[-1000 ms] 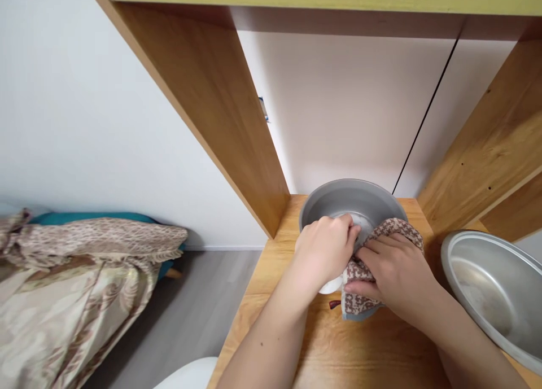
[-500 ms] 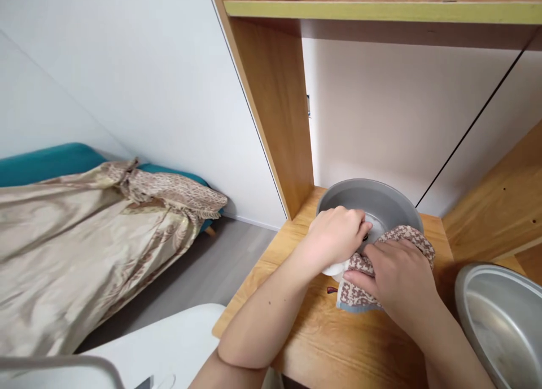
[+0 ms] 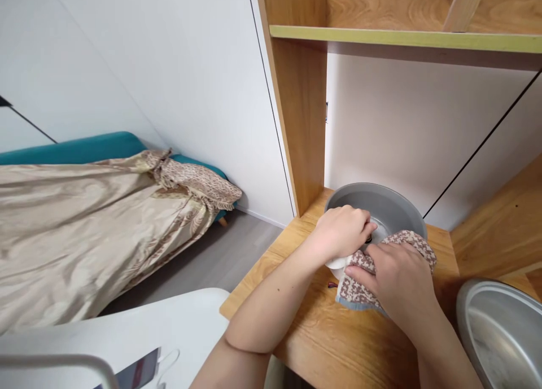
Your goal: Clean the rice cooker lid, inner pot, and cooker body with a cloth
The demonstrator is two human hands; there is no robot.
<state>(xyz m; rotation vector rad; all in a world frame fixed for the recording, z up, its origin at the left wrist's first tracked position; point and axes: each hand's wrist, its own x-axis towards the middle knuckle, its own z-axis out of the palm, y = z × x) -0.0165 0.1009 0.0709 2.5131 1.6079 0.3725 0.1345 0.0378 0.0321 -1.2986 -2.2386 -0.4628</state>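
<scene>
A round grey pot (image 3: pixel 383 200) with a white outer part at its front stands on the wooden shelf top. My left hand (image 3: pixel 345 231) is closed over the near left rim, its fingers curled toward the inside. A brown-and-white patterned cloth (image 3: pixel 358 284) with a blue-grey edge drapes over the near right rim. My right hand (image 3: pixel 398 270) grips that cloth and presses it against the rim, fingers wrapped in its folds. A small dark part shows inside the pot by my left fingertips, too small to name.
A shiny metal lid or basin (image 3: pixel 499 327) lies at the right. Above runs a shelf board (image 3: pixel 402 42) with a yellow-green edge, and a wooden upright (image 3: pixel 302 112) stands left of the pot. A white table (image 3: pixel 182 332) and a cloth-covered sofa (image 3: pixel 105 219) are at the left.
The camera view has shifted left and up, so everything appears slightly farther right or lower. Both hands keep nearly the same place on the pot and cloth.
</scene>
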